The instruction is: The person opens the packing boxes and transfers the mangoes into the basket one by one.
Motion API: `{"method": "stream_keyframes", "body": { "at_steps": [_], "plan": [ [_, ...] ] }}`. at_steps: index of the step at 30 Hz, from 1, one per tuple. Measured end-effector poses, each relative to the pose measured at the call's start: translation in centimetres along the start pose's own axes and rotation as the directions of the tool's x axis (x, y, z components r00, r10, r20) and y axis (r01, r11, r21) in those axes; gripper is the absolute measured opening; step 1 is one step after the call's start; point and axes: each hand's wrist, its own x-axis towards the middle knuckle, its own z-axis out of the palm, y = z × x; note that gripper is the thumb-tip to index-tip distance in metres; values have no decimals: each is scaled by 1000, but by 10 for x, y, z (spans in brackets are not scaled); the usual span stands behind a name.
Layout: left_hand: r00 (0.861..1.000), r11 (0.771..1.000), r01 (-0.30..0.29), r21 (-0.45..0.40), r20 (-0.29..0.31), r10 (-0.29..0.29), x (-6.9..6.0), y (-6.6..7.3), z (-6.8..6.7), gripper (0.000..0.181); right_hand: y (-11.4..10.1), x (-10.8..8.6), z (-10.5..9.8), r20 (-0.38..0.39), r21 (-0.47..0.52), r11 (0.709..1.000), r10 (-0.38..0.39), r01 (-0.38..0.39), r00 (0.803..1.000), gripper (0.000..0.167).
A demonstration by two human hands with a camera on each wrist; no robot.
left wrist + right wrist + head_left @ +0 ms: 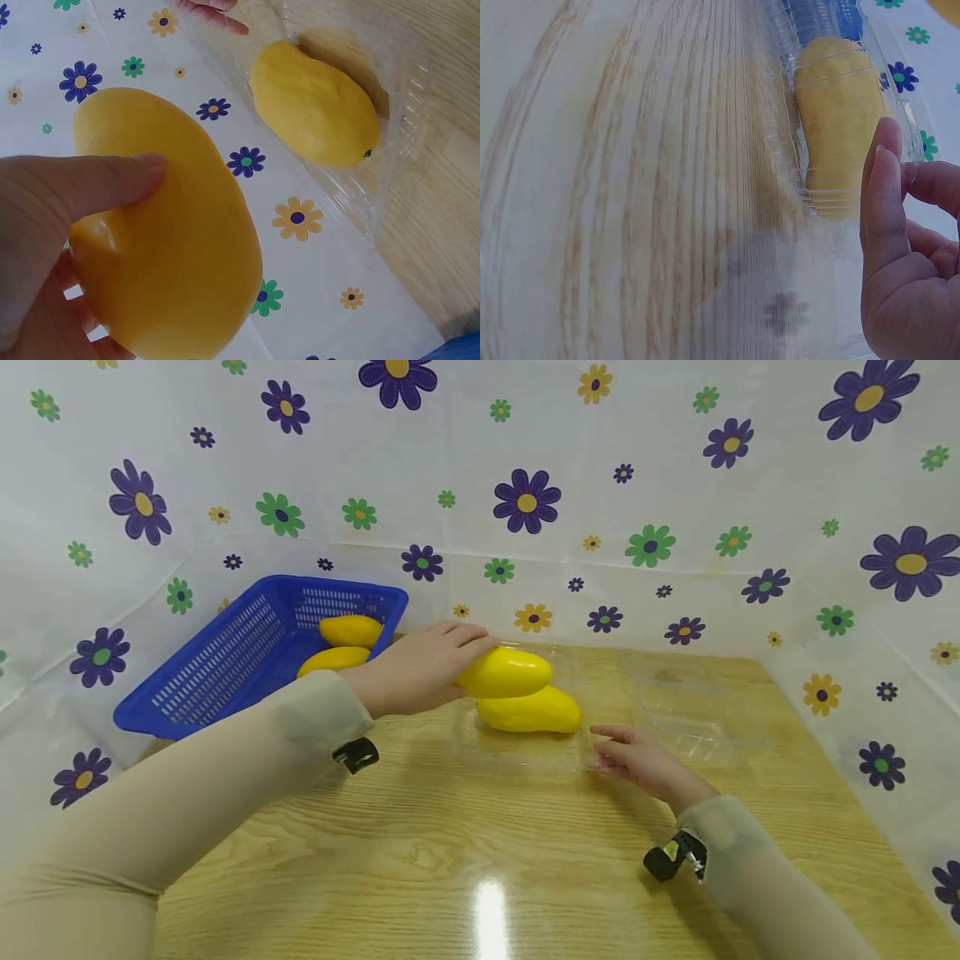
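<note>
My left hand grips a smooth yellow mango, its thumb lying across the fruit in the left wrist view. The held mango hangs just above a second mango, which lies in a clear plastic clamshell box on the table. At the box's right side, my right hand pinches the thin edge tab between thumb and finger, as the right wrist view shows. In the head view the held mango partly covers the one in the box.
A blue slatted basket stands at the back left with mangoes inside. Another clear plastic box lies open on the wooden table at right. A flower-print sheet hangs behind and along the sides.
</note>
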Motion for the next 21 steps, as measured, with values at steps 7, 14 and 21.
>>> {"method": "stream_keyframes", "body": {
  "at_steps": [7, 14, 21],
  "plan": [
    [1000, 1000, -4, 7, -17, 4, -6, -5, -1, 69, 1, 1, 0, -15, 6, 1000, 18, -18, 1000, 51],
    [999, 999, -32, 12, -38, 32, -11, -8, -6, 66, 1, 0, 0, -4, 30, 999, 12, -12, 1000, 52],
    [997, 999, -43, 14, -58, 43, -16, -12, -9, 66, -1, -1, 1, -8, 25, 1000, 16, -16, 1000, 52]
  ]
}}
